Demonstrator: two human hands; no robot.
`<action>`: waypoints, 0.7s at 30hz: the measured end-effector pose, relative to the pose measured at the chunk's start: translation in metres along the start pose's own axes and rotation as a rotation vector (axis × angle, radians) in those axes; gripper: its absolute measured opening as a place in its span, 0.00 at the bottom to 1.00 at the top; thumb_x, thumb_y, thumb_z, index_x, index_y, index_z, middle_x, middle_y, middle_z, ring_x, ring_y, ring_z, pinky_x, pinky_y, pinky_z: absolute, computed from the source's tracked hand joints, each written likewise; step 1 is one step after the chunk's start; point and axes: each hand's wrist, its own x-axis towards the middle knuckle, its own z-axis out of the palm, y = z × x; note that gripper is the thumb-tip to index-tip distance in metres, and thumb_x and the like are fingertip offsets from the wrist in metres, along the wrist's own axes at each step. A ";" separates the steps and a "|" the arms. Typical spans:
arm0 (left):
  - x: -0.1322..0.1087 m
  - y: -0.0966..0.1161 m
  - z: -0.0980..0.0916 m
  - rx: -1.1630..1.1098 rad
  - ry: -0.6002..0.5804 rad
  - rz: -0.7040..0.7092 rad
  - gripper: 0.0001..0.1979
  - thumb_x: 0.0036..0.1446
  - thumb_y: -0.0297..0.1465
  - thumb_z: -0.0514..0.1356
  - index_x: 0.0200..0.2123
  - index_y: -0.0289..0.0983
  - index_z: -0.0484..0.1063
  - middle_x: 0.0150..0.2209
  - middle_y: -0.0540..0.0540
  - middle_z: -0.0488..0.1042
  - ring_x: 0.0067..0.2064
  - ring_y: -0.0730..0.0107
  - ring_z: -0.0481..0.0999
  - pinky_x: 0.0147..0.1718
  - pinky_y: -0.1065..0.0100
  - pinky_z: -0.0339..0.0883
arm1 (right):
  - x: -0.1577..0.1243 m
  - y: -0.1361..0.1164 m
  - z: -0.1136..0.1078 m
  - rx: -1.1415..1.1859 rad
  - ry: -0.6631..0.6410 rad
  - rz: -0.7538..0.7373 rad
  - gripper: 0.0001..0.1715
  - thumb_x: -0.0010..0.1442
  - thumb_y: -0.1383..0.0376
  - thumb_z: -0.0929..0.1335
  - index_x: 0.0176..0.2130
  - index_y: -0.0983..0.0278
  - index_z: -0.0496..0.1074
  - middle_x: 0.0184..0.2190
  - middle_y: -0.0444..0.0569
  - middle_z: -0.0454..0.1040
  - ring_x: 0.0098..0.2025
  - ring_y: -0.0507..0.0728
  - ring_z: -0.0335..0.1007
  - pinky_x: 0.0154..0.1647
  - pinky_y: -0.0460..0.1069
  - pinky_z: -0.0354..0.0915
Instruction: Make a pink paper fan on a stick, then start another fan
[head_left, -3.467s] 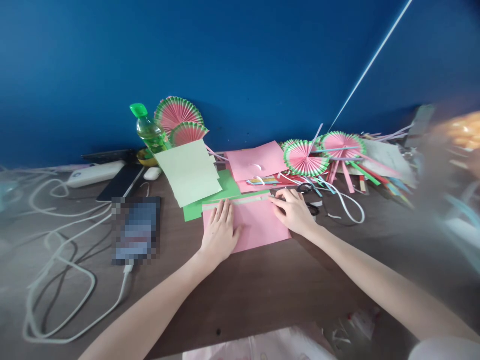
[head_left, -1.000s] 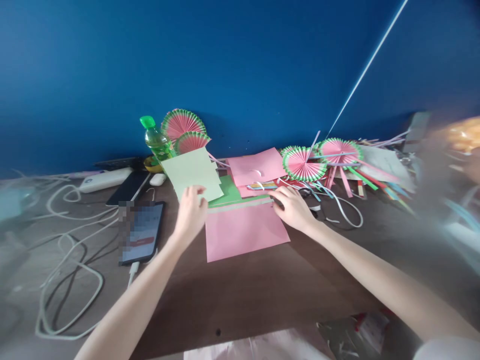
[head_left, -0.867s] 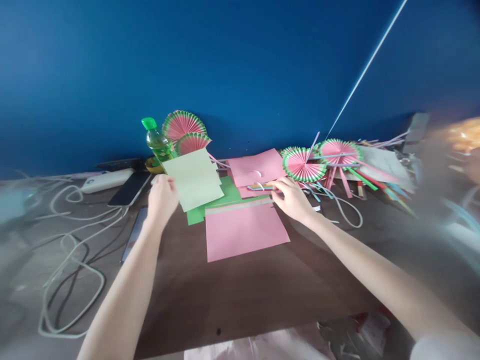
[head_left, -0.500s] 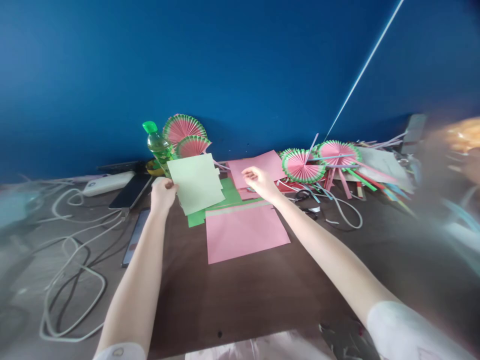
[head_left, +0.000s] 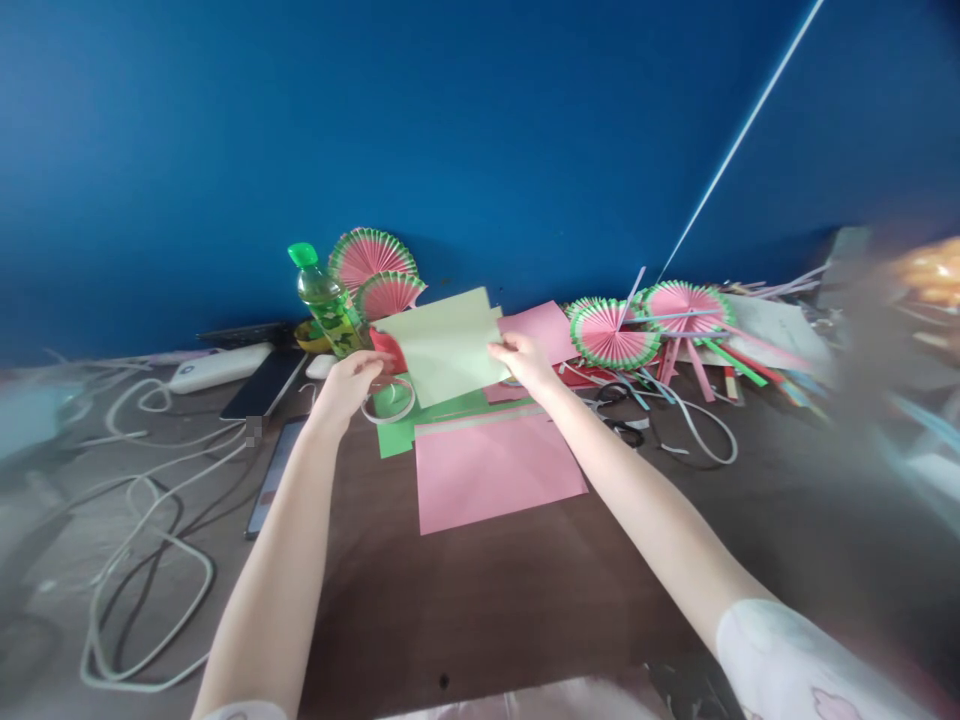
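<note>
My right hand (head_left: 523, 362) pinches the right edge of pale green paper sheets (head_left: 448, 347), raised and tilted above the table. To the left of the sheets is my left hand (head_left: 350, 388), with its fingers stretched forward and a small gap at the thumb. Its fingertips are close to a red item (head_left: 387, 350) whose kind I cannot make out. A pale ring like a tape roll (head_left: 388, 399) sits just beside that hand. Below the raised sheets lie green paper (head_left: 395, 438) and a pink sheet (head_left: 499, 470) with a pale green strip along its far edge.
A green-capped bottle (head_left: 328, 310) and pleated pink-green paper fans (head_left: 373, 258) stand by the blue wall. More fans (head_left: 615, 333) and colored strips are at right. Phones (head_left: 264, 385), a white power bank (head_left: 220, 368) and looped cables (head_left: 150, 560) lie at left.
The pale green sheets have moved right, from my left hand into my right hand's grip. My left hand has shifted slightly right; the red item and the ring now show beside it.
</note>
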 end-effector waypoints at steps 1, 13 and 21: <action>0.000 -0.001 -0.001 0.125 -0.014 0.015 0.14 0.44 0.34 0.54 0.35 0.35 0.71 0.35 0.45 0.76 0.35 0.65 0.75 0.35 0.67 0.67 | 0.003 0.003 -0.008 0.014 0.053 0.031 0.11 0.46 0.59 0.66 0.21 0.65 0.65 0.18 0.41 0.64 0.23 0.50 0.61 0.24 0.45 0.57; -0.005 -0.010 0.009 0.824 -0.378 0.134 0.06 0.42 0.34 0.57 0.24 0.38 0.70 0.28 0.46 0.75 0.32 0.62 0.74 0.31 0.67 0.62 | 0.016 0.039 -0.056 -0.148 0.273 0.132 0.10 0.44 0.61 0.67 0.20 0.65 0.66 0.16 0.41 0.63 0.24 0.52 0.62 0.27 0.47 0.58; -0.004 0.001 -0.020 0.617 -0.131 0.129 0.11 0.43 0.38 0.57 0.27 0.37 0.69 0.27 0.47 0.75 0.29 0.65 0.72 0.28 0.69 0.62 | 0.013 0.020 -0.055 -0.403 0.370 0.034 0.18 0.49 0.69 0.63 0.42 0.69 0.71 0.43 0.58 0.72 0.47 0.62 0.66 0.51 0.57 0.57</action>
